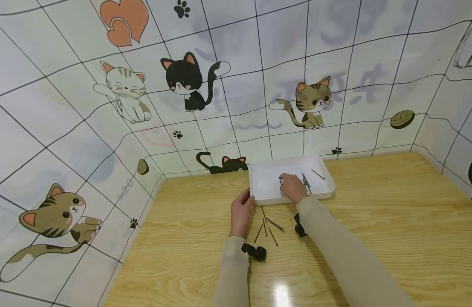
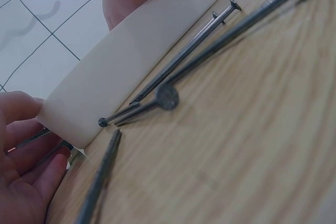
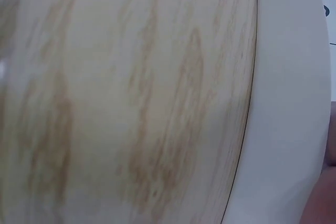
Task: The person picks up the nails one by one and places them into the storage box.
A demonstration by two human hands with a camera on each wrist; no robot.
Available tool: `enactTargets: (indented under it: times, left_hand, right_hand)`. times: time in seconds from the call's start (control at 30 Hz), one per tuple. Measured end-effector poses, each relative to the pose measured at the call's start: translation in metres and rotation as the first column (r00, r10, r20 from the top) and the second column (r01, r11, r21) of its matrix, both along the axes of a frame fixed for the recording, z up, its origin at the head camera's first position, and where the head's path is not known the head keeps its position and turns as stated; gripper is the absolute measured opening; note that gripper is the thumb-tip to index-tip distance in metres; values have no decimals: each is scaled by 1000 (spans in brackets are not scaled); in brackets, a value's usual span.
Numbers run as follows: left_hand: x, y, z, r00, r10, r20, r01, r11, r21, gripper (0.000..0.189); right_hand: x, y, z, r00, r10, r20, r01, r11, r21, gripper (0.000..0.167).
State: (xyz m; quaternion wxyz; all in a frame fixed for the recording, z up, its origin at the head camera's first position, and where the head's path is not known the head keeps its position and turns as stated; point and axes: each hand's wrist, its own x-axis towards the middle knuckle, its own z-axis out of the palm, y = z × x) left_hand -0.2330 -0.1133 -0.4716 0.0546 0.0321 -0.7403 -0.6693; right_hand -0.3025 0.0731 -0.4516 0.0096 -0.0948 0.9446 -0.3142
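A white tray (image 1: 266,198) with low walls stands on the wooden table. My left hand (image 1: 241,212) grips its near left corner, thumb over the wall and fingers around the outside. Reaching over the front wall, my right hand (image 1: 293,187) is inside the tray, with fingers curled down around a small dark nail (image 1: 281,182) whose end shows by the fingertips. To the right of that hand, a group of nails (image 1: 306,183) and a separate nail (image 1: 318,174) lie in the tray. Several loose nails (image 2: 236,30) with flat heads lie on the table in front of the tray.
The light wooden table (image 1: 189,238) runs back to a wall (image 1: 236,98) covered in cat-print sheeting, which closes in the left and right sides too. Black straps with cameras (image 1: 255,252) sit on both wrists. The tray's back wall is close to the sheeting.
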Motion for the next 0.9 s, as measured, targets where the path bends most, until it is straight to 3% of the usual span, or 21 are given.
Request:
enactTargets:
  times: [0.1,0.23,0.37,0.53,0.9]
  left_hand:
    - [-1,1,-4,999,9,-35,-9,1000,-11,41]
    - [-9,0,-18,998,36,-49,-37,999,-20,39]
    - [-10,-1,-19,999,36,-17,-37,999,-26,40]
    - [-11,-2,-18,999,35,-35,-36,999,-27,39]
    - [-9,0,-17,998,40,-40,-41,999,-20,37]
  right_hand:
    - [0,1,0,1000,-1,6,1,1000,-7,35]
    - [0,2,2,1000,-10,20,11,999,-42,34]
    - [-2,2,5,999,-26,28,29,993,-111,32]
    - [-3,3,12,999,-34,1,34,989,-146,30]
    - [13,4,30,995,-11,-96,-6,985,-173,29]
